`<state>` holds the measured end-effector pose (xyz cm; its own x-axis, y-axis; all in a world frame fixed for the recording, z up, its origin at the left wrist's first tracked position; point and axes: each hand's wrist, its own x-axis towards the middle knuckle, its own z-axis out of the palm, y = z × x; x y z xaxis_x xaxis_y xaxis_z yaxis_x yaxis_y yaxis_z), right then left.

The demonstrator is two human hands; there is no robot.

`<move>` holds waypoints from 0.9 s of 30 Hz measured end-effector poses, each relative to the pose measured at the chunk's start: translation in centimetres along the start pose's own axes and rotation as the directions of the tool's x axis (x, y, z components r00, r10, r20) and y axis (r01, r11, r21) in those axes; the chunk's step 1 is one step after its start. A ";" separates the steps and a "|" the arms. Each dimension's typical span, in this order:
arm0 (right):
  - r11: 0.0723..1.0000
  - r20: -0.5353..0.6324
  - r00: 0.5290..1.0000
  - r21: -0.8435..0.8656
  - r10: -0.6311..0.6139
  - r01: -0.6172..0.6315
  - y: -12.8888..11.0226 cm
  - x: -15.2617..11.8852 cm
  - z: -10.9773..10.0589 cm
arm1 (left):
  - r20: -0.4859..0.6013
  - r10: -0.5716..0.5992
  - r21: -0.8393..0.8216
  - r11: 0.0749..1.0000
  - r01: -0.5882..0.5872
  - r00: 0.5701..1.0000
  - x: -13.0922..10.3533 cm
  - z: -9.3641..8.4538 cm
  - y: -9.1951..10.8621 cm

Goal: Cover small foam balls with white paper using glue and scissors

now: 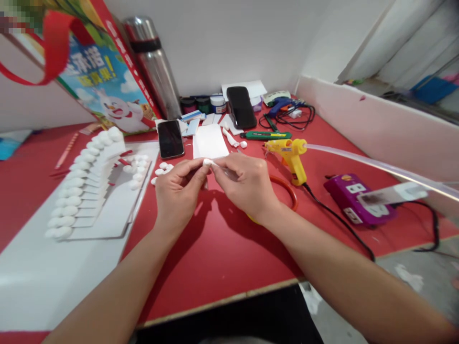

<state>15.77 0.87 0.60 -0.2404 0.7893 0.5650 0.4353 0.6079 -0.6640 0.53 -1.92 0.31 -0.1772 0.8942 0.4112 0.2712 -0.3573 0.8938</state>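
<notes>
Over the red table, a small white lump of what looks like clay (207,162) is pinched between both hands. My left hand (179,188) has its thumb and fingertips closed on the lump's left side. From the right, my right hand (247,184) grips the same lump. Several loose white lumps (163,168) lie just beyond my left hand. To the left stands a white stepped cardboard model (102,191), lined along its edge with white oval lumps (73,191). A twisted white piece (230,137) rests beyond my hands, beside a white sheet (210,142).
On the right are a yellow glue gun (294,155) with a trailing cord and a purple box (353,198). Two phones (171,138), a green pen-like tool (267,135), a steel flask (158,71) and a picture box (114,98) stand or lie at the back.
</notes>
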 end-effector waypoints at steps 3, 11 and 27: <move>0.994 0.027 0.996 -0.065 -0.082 0.084 -0.2 -0.2 0.0 | -0.031 0.097 0.061 0.994 -0.095 0.995 -0.1 0.2 0.1; 0.993 -0.022 0.994 0.035 -0.108 0.109 0.1 0.0 -0.4 | 0.015 0.291 0.177 0.941 -0.289 0.957 -0.5 0.4 0.0; 0.513 0.522 0.788 0.603 0.327 -0.612 0.0 1.4 -1.5 | 0.142 0.015 -0.051 0.999 -0.008 0.990 1.3 -1.3 -0.7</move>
<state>16.74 1.83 2.13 -0.4996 0.8658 -0.0273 -0.1526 -0.1190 -0.9811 -1.13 -0.85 0.43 -0.0373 0.9180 0.3949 0.2239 -0.3775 0.8985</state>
